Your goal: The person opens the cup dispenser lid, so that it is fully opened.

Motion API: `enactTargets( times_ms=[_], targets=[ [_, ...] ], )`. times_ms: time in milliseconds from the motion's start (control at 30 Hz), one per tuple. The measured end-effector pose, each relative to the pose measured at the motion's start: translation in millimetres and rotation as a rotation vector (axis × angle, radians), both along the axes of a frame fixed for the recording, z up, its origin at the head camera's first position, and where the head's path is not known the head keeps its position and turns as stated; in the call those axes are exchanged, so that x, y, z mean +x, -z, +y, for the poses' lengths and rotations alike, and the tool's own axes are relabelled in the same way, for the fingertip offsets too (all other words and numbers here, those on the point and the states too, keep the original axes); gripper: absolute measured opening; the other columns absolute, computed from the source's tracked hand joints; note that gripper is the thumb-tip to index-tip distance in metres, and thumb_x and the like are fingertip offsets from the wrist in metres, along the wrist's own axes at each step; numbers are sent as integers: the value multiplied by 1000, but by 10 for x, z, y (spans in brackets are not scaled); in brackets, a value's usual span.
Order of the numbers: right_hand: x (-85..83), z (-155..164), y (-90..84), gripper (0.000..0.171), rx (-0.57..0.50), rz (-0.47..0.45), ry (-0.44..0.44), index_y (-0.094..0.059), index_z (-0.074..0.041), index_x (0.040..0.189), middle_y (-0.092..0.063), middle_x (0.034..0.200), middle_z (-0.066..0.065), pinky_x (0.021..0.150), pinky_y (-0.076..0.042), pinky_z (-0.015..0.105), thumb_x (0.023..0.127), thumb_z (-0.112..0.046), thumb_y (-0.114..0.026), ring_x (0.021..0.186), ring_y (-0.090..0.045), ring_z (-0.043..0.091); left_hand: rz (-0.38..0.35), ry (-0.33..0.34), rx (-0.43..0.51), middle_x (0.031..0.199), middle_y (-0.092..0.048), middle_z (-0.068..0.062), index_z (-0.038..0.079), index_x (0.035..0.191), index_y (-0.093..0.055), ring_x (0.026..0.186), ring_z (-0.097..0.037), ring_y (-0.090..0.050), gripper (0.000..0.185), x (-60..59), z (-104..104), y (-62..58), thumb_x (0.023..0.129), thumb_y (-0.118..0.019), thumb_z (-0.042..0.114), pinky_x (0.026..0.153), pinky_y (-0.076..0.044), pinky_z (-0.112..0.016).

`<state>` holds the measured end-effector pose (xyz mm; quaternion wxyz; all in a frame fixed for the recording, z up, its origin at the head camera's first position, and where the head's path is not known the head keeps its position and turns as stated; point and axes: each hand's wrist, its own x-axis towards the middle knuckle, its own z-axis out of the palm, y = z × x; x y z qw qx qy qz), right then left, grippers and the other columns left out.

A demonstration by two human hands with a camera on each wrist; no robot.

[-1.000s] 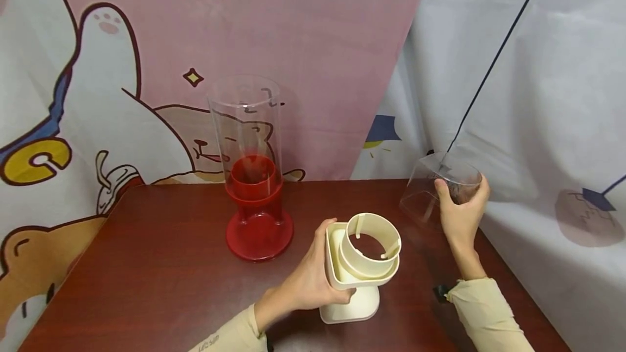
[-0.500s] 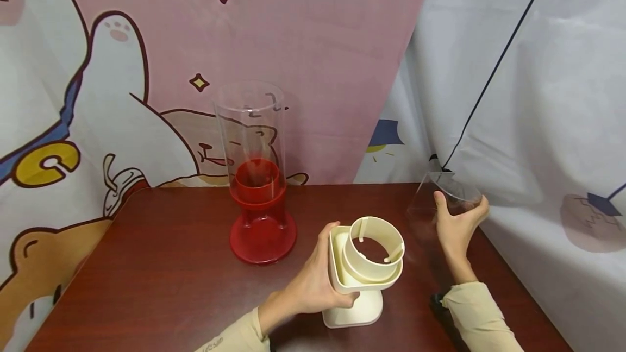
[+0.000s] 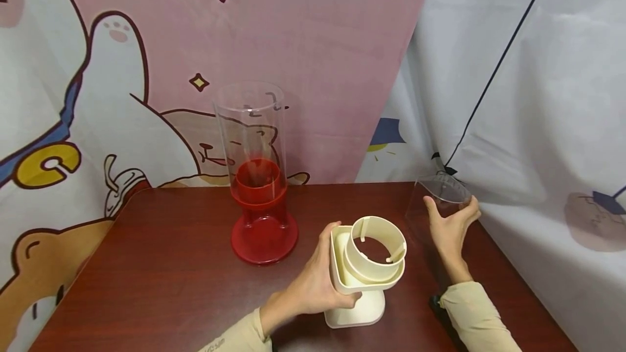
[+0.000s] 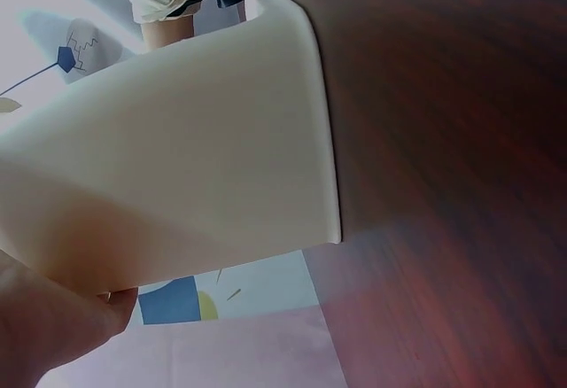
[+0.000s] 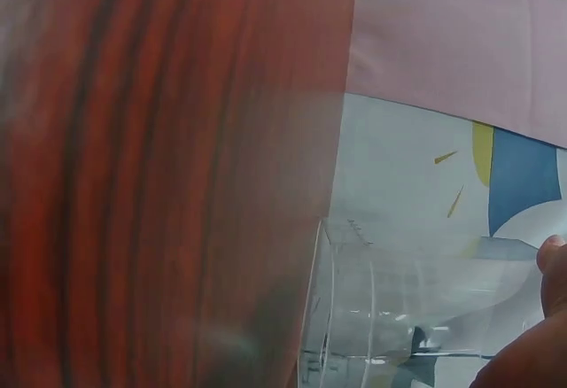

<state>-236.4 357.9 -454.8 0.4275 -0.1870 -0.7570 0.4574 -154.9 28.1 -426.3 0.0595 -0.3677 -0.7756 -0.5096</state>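
My left hand (image 3: 315, 278) holds a cream plastic dispenser stand (image 3: 374, 265) at its upper tray, fingers at the back and thumb at the front. The stand is upright on the table, with an open round collar on top and a rounded foot below. In the left wrist view, its smooth wall (image 4: 204, 158) fills the middle. At the far right, my right hand (image 3: 452, 230) grips a clear plastic container (image 3: 442, 188) near its rim, thumb on one side and fingers on the other. In the right wrist view, the container's base (image 5: 323, 317) appears to meet the tabletop.
A red dispenser base (image 3: 264, 238) with a tall clear cylinder (image 3: 249, 129) stands at the back, left of the cream stand. Patterned cloth (image 3: 318, 69) hangs behind the dark red table (image 3: 161, 276) and along its right side. A black cord (image 3: 499, 64) runs down to the back right corner.
The clear container, tilted before, has come down to the table in my right hand and shifted slightly left. My left hand stays on the cream stand. The head view has shifted slightly.
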Motion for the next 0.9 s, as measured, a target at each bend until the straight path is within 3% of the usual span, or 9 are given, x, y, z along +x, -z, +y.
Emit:
enactTargets(
  times_ms=[233, 400, 500, 567, 633, 700, 733, 800, 900],
  targets=[
    [-45, 49, 53, 94, 14, -39, -15, -13, -26, 137, -20, 133, 10, 104, -26, 37, 67, -44, -74, 124, -29, 27, 3, -13, -1, 130, -33, 14, 22, 141, -2, 112, -4, -42, 122, 10, 6, -1, 48, -81, 29, 98, -37, -27],
    [-73, 135, 78, 96, 16, -49, 10, -15, -23, 137, -21, 134, 11, 105, -24, 39, 65, -45, -75, 125, -28, 28, 19, -5, 16, 130, -33, 14, 18, 142, -4, 112, -4, -43, 122, 2, 37, 8, 48, -82, 29, 98, -37, -27],
    [-37, 172, 33, 99, 35, -103, 40, -11, -28, 138, -19, 138, 7, 105, -23, 43, 64, -51, -74, 127, -26, 28, 20, 13, 27, 131, -33, 14, 17, 142, -4, 114, -4, -42, 122, -15, 65, 7, 49, -82, 31, 99, -36, -27],
    [21, 171, -46, 97, 96, -70, 64, -13, -29, 138, -21, 139, 6, 106, -22, 44, 65, -51, -73, 128, -26, 28, 8, 30, 29, 132, -32, 13, 18, 141, -3, 115, -5, -41, 121, -24, 77, 3, 51, -82, 34, 100, -35, -28],
    [112, 102, -186, 89, 169, 22, 54, -18, -27, 138, -26, 137, 4, 105, -23, 40, 69, -46, -71, 127, -28, 25, -32, 49, 32, 132, -32, 13, 23, 141, -1, 116, -5, -40, 121, -26, 79, -8, 53, -82, 38, 101, -34, -28],
    [223, -52, -364, 71, 227, 169, -42, -30, -19, 135, -34, 134, 6, 105, -23, 33, 76, -32, -67, 125, -32, 21, -86, 59, 32, 132, -31, 14, 27, 141, 1, 118, -4, -39, 121, -10, 62, -22, 54, -81, 45, 102, -33, -28],
    [290, -166, -453, 61, 238, 241, -139, -35, -12, 132, -39, 131, 9, 103, -25, 29, 80, -24, -64, 123, -35, 21, -111, 60, 32, 132, -30, 15, 28, 141, 2, 119, -4, -38, 122, 8, 45, -31, 54, -80, 48, 102, -33, -28],
    [431, -438, -629, 44, 218, 310, -388, -40, -3, 127, -47, 126, 13, 100, -30, 23, 87, -12, -54, 118, -42, 19, -141, 46, 45, 135, -27, 15, 30, 142, 3, 123, -4, -35, 123, 64, 4, -52, 53, -79, 53, 104, -30, -29],
    [619, -829, -820, 33, 107, 305, -828, -38, 11, 124, -47, 123, 27, 99, -35, 23, 95, -4, -33, 118, -45, 25, -79, -9, 129, 143, -20, 9, 23, 144, -1, 130, -11, -27, 117, 212, -36, -83, 59, -77, 51, 107, -25, -31]
  ],
)
